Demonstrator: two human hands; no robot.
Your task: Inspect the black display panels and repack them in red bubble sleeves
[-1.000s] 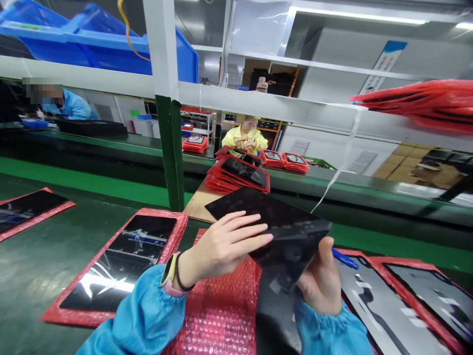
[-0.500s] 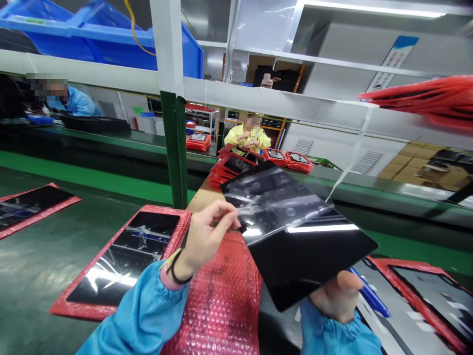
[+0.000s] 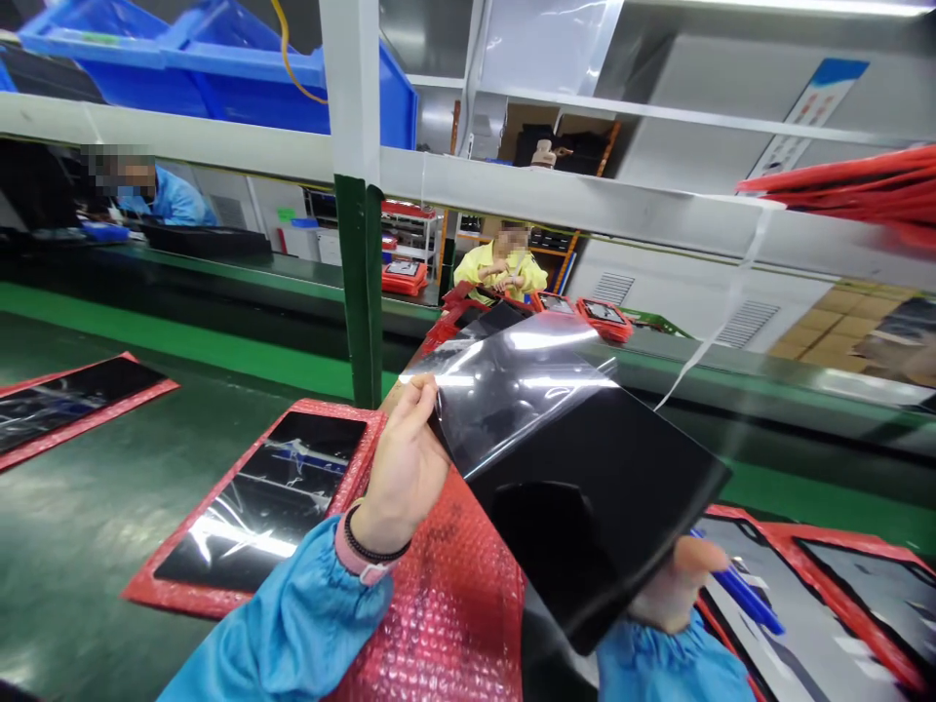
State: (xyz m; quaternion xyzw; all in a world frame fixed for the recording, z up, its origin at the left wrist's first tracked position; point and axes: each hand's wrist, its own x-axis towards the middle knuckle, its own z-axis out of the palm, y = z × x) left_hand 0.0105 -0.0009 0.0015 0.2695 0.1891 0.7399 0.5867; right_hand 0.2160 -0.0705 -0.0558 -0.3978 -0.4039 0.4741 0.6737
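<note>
My left hand (image 3: 409, 458) pinches the left edge of a clear protective film (image 3: 512, 375), which is lifted partly off a black glass screen panel (image 3: 621, 478). The film covers the upper left of the panel and overhangs its far edge. My right hand (image 3: 677, 585) grips the panel from below at its lower right corner, thumb along the edge, the other fingers hidden. The panel is held tilted above red bubble wrap (image 3: 446, 595). To the left, another black screen panel (image 3: 270, 497) lies on a red bubble-wrap bag.
A further panel (image 3: 73, 395) lies at far left on the green bench. At right are a blue pen (image 3: 746, 595) and grey panels (image 3: 797, 604) with red wrapping. A green-and-white post (image 3: 358, 292) stands ahead. Co-workers in yellow (image 3: 501, 268) and blue (image 3: 179, 200) sit beyond.
My left hand has moved slightly up with the film, which now stands farther off the panel and beyond its edge. The panel has tilted and shifted a little lower in my right hand.
</note>
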